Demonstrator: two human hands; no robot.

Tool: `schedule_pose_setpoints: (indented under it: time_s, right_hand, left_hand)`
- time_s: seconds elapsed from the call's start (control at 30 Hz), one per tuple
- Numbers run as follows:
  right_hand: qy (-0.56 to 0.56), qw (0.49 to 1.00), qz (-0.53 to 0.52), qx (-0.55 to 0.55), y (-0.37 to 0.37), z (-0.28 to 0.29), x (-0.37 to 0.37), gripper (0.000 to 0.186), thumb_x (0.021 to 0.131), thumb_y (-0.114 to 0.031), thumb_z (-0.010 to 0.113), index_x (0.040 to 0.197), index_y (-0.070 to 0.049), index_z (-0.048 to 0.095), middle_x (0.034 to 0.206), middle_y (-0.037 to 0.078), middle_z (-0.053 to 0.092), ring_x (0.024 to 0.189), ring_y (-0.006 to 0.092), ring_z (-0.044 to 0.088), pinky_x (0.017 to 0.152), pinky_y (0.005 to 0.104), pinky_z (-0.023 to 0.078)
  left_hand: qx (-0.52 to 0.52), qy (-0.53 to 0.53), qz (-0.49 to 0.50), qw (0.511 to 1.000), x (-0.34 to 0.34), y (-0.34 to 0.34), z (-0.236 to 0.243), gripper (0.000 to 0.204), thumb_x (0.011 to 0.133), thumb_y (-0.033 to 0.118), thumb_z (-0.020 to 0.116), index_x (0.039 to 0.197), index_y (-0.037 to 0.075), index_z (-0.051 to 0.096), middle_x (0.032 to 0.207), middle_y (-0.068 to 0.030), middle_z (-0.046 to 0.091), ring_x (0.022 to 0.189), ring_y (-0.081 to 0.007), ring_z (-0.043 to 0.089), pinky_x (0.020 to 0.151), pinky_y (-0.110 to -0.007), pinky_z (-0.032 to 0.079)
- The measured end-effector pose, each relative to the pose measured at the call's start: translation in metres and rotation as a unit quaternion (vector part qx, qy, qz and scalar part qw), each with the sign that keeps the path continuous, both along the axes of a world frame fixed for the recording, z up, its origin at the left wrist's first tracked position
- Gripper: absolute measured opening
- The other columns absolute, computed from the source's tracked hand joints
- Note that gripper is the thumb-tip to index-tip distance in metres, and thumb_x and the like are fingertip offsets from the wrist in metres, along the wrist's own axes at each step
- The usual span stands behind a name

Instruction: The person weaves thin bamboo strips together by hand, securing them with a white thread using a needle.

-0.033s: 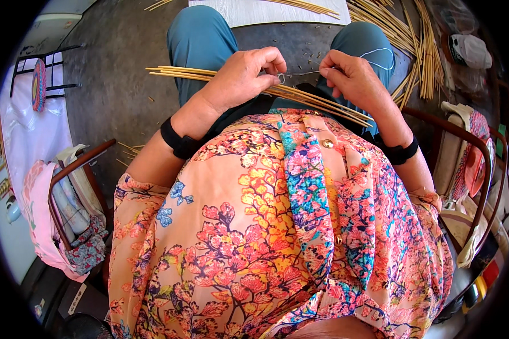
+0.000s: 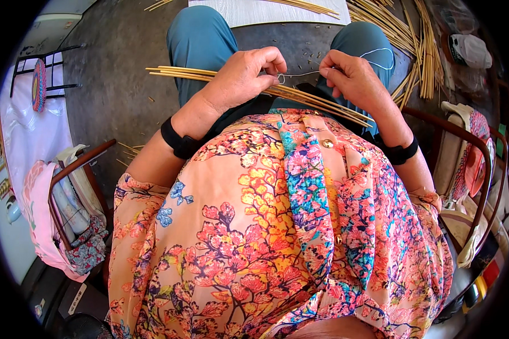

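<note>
Floral shirt (image 2: 254, 226): worn nearest, on the near side of the stick bundle (image 2: 322, 103), patterned in pink, yellow and blue
Black wristbands (image 2: 176, 139): strapped on both wrists, one to the near left of the bundle, one to the near right
Left hand (image 2: 243, 73): laid across the bundle, back upward; its fingers are curled in and the bundle is held by them, the thumb tip being set beside a small loop in the white string (image 2: 302, 74)
Right hand (image 2: 350, 76): held beyond the bundle's right half, apart from it; its fingers are narrowed to a pinch, with the string gripped between them
Stick bundle: a few thin, straw-coloured sticks, held over the lap, slanted from far left to near right
White string: stretched between the hands just beyond the bundle, then let out in a curve over the right knee
Teal trousers (image 2: 201, 39): seen at both raised knees, beyond the bundle
Left chair (image 2: 90, 157): placed left of the bundle, its wooden arm flanked by a pink cloth (image 2: 37, 220)
Right chair (image 2: 483, 164): placed right of the bundle, hung with cloths
Grey floor (image 2: 119, 68): littered with small bits beyond the bundle
Loose sticks (image 2: 430, 51): heaped beyond the bundle, to its right
Pale board (image 2: 249, 14): laid farther out, straight beyond the bundle, with more sticks on it
</note>
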State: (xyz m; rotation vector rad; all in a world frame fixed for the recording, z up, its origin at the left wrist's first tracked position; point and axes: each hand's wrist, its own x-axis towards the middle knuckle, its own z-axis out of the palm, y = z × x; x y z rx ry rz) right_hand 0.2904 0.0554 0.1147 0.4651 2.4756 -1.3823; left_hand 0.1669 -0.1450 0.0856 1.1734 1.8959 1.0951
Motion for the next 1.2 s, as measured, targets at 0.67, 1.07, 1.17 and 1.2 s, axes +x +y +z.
schedule_pose_setpoints:
  time_s: [0.67,1.07,1.17,1.2]
  right_hand:
    - [0.064,0.974,0.045,0.213,0.021,-0.01,0.033,0.011,0.081,-0.012,0.057,0.081,-0.001,0.055,0.061,0.011,0.056,0.055,0.0207,0.057,0.053,0.0325,0.043]
    - [0.006,0.979,-0.062,0.193,0.044,0.001,0.063,0.011,0.081,-0.014,0.057,0.082,-0.003,0.057,0.059,0.012,0.056,0.052,0.0202,0.056,0.051,0.032,0.043]
    - [-0.019,0.982,-0.104,0.159,0.048,0.005,0.069,0.012,0.081,-0.014,0.057,0.081,-0.002,0.058,0.058,0.01,0.054,0.051,0.0171,0.054,0.05,0.0311,0.043]
    - [-0.03,0.981,-0.116,0.15,0.051,0.006,0.071,0.012,0.081,-0.014,0.057,0.081,-0.002,0.058,0.057,0.008,0.054,0.051,0.0145,0.053,0.049,0.0299,0.043]
  left_hand:
    - [0.12,-0.011,0.077,0.99,0.006,-0.012,-0.016,0.02,0.078,-0.002,0.059,0.096,0.004,0.051,0.085,-0.0042,0.062,0.08,-0.0108,0.062,0.072,-0.023,0.048]
    - [0.126,-0.007,0.106,0.986,0.009,-0.011,-0.014,0.02,0.075,-0.005,0.06,0.09,0.005,0.052,0.08,-0.005,0.058,0.077,-0.013,0.061,0.07,-0.023,0.049]
    - [0.132,0.009,0.104,0.986,0.008,-0.011,-0.017,0.019,0.075,-0.006,0.059,0.089,0.005,0.052,0.079,-0.0046,0.057,0.077,-0.0127,0.06,0.07,-0.023,0.049]
    - [0.135,0.016,0.104,0.985,0.008,-0.011,-0.019,0.019,0.074,-0.006,0.058,0.088,0.005,0.053,0.079,-0.0044,0.057,0.077,-0.0126,0.06,0.07,-0.023,0.049]
